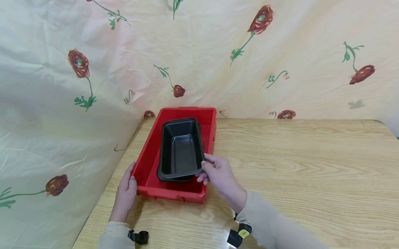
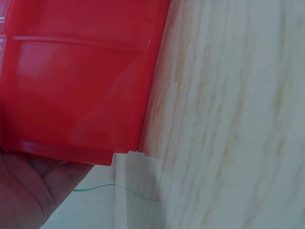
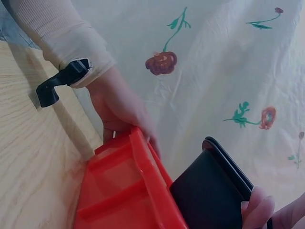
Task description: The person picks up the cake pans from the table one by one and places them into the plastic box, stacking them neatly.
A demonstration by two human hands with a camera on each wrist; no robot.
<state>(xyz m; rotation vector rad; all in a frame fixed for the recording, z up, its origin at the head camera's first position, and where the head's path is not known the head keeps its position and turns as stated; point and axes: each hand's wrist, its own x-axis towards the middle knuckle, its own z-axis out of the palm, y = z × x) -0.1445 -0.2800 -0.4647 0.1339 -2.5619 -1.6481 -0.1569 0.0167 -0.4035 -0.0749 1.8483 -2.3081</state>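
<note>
A red plastic tray (image 1: 147, 152) sits at the left of the wooden table. My left hand (image 1: 125, 191) grips its near left corner, thumb over the rim and fingers on the outer side; the right wrist view shows this same hand (image 3: 121, 105) at the tray's edge. A black loaf pan (image 1: 183, 153) is tilted over the tray, its near end raised. My right hand (image 1: 221, 173) pinches the pan's rim at the near right corner, thumb on top. Beneath it, a second dark rim (image 1: 180, 179) shows inside the tray, mostly hidden by the upper pan.
The wooden table (image 1: 312, 178) stretches off to the right. A flowered cloth (image 1: 215, 60) hangs behind the tray and along the left side. Black camera mounts (image 1: 139, 237) are strapped at both wrists, low over the table.
</note>
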